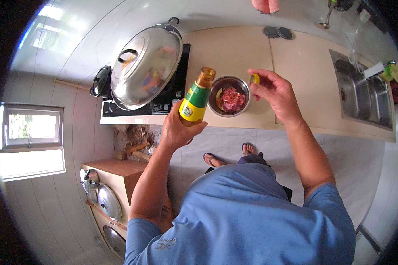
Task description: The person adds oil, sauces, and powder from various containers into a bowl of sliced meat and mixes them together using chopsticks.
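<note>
My left hand (179, 129) is wrapped around a brown glass bottle (195, 99) with a green and yellow label that bears writing. The bottle's mouth is uncapped and it leans to the right, beside a round metal bowl (230, 114). Pieces of raw meat (231, 99) lie in the bowl, with something yellowish at their left edge. My right hand (274, 93) pinches a yellow bottle cap (254, 79) between thumb and fingers, just right of the bowl's rim. I cannot tell how much liquid the bottle holds.
A large lidded wok (146, 66) covers most of the black cooktop (184, 69) at left, with a small black pot (101, 82) behind it. The beige countertop (232, 46) runs right to a double steel sink (361, 89). Two dark round pads (278, 32) lie by the wall.
</note>
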